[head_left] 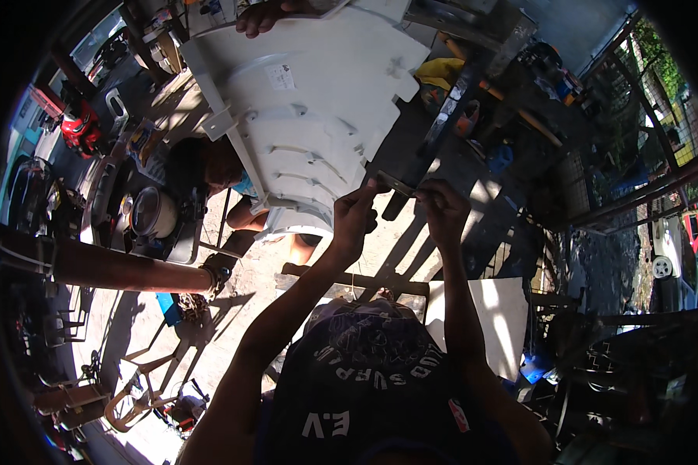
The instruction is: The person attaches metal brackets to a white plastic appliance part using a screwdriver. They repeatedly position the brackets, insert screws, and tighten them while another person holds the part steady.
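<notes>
Both my hands are raised at the middle of the view, fingers pinched together. Between them spans a short, flat, dark strip; its material is hard to make out. My left hand grips its left end, close to the lower right edge of a large white moulded panel. At the other end, my right hand pinches the strip with thumb and fingertips. Just behind the strip, a dark metal bar slants up and to the right. Another person's hand rests on the panel's top edge.
Left of the panel, a person crouches, partly hidden by it. A thick brown pipe juts in from the left. A white bucket stands among clutter. Below my right hand lies a pale sheet. A wire-mesh frame stands at right.
</notes>
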Tool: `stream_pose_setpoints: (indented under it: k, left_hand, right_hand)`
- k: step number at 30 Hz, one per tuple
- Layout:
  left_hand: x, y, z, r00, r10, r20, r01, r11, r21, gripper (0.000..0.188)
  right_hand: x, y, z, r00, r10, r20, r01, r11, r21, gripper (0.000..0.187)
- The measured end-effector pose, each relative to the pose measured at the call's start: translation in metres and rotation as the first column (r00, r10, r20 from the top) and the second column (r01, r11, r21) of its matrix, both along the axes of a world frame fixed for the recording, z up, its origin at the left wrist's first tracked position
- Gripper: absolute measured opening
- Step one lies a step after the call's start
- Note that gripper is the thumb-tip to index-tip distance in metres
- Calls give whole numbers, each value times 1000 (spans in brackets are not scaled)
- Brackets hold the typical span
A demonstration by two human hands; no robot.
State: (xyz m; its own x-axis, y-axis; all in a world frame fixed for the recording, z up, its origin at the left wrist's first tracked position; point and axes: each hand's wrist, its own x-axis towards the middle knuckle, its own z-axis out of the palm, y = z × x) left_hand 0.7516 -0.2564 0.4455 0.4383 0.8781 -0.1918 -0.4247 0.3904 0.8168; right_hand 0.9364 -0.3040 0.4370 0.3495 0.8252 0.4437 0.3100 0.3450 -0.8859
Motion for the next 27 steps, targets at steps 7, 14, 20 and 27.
stream_pose_setpoints:
  k: [7,14,20,27]
  left_hand:
    - [3,25,26,976,-173,-132,177,984,21,48]
    - [1,23,29,984,-111,-136,131,980,148,38]
    - [-15,36,13,987,63,-151,-37,985,169,34]
    - [-16,59,4,930,283,-232,-225,942,247,28]
  right_hand:
    - [27,10,-9,974,-33,223,18,997,71,17]
    - [26,13,-6,972,-19,234,0,997,80,18]
    - [2,33,-3,986,-23,167,-10,981,195,13]
    - [-33,55,-6,1000,-11,-27,16,977,212,9]
